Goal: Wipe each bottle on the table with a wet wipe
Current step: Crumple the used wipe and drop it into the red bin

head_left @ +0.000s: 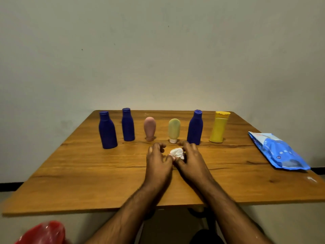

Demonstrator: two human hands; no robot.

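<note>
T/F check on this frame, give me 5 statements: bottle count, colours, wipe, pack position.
1. Six bottles stand in a row on the table. True.
2. Four of the bottles are blue. False: three are blue; the others are the pink bottle, the pale green bottle and the yellow bottle.
3. The crumpled wipe is between the left hand and the right hand. True.
4. The blue wipes pack lies at the table's left side. False: right side.
5. A hand grips the yellow bottle. False: no hand touches it.
</note>
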